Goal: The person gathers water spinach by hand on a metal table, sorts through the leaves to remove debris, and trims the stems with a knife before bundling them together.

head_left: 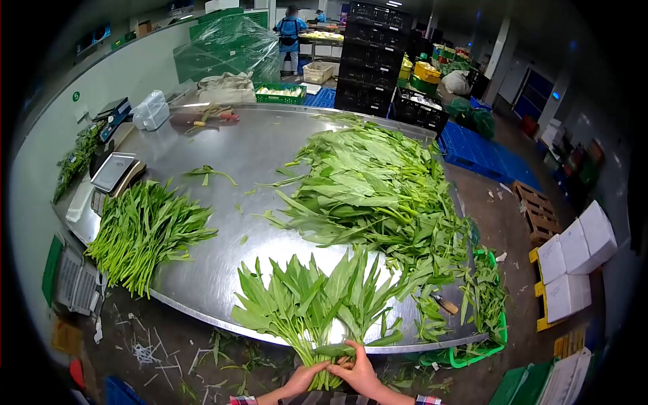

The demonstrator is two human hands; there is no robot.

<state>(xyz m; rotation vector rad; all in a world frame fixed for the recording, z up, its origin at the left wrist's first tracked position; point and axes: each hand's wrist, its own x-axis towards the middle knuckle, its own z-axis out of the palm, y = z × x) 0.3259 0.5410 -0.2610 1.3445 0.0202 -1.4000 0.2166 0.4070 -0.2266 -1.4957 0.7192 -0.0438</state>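
At the table's near edge, a bunch of water spinach (307,300) lies with its leaves fanned away from me and its stems toward my body. My left hand (304,379) is closed around the stems from the left. On the right side, my right hand (360,372) has its fingers bent against the same stems and a folded leaf, close to the left fingertips. A large heap of loose water spinach (378,175) covers the right part of the metal table (250,148). Another neat bunch (145,233) rests at the left edge, stems pointing at me.
A scale (115,172) stands at the left edge. By the heap lies a wooden-handled tool (444,302), beside a green crate (501,331) with scraps. Black crates (371,61) rise behind the table, white boxes (574,263) stand right, and a person in blue (290,34) is far back.
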